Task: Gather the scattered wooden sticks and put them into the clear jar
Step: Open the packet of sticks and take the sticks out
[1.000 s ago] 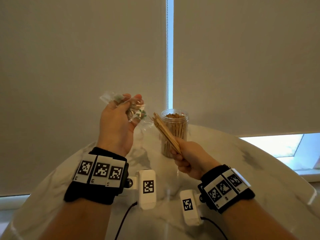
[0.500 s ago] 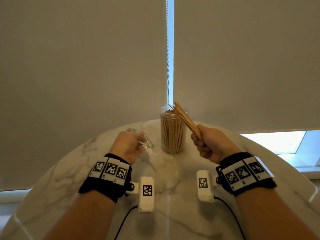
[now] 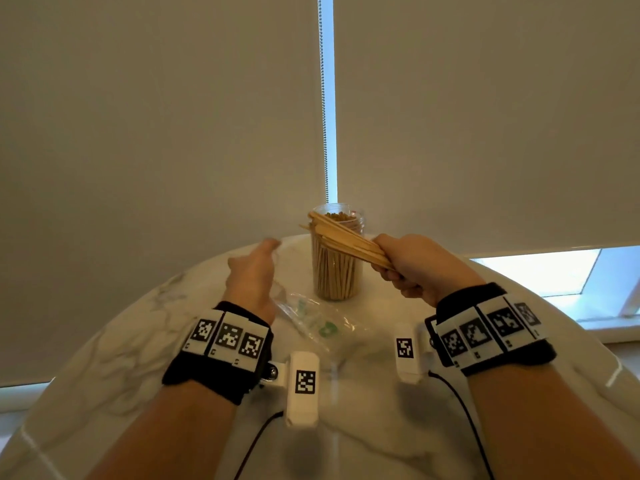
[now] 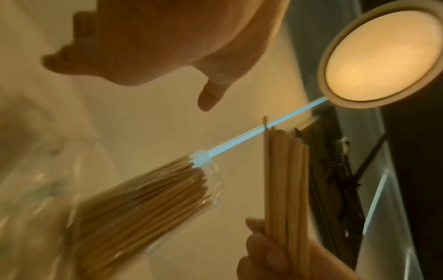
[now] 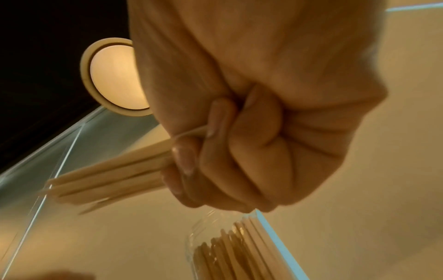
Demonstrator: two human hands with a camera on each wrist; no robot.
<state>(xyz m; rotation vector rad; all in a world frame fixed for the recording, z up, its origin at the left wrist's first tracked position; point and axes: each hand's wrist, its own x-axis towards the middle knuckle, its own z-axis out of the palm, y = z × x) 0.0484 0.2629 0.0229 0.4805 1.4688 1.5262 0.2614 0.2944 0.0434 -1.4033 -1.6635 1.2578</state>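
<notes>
Wooden sticks [image 3: 349, 240] clamped in right hand [image 3: 412, 266], fingers [image 5: 215, 151] curled tight round one end of bundle, free ends fanned out and pointing left across mouth of clear jar [image 3: 337, 258]. Seen also in left wrist view, sticks [image 4: 285, 189] upright beside jar [image 4: 148, 204]. Left hand [image 3: 252, 271] holding nothing, fingers straight and spread, thumb [image 4: 210, 94] out, hovering just left of jar and above crinkled clear plastic bag [image 3: 311, 320] lying on marble table [image 3: 104, 358].

Jar standing upright near far edge of table, already packed nearly full of sticks, lid off.

Risks, as judgement: bundle lying almost flat across rim, not end-down, so likely to catch rim or packed sticks and spill. Fanned ends may snag singly and scatter. Little room left inside; forcing could tip jar, unsteadied since left hand not touching it. Loose bag close to jar base, could get dragged by left hand.
</notes>
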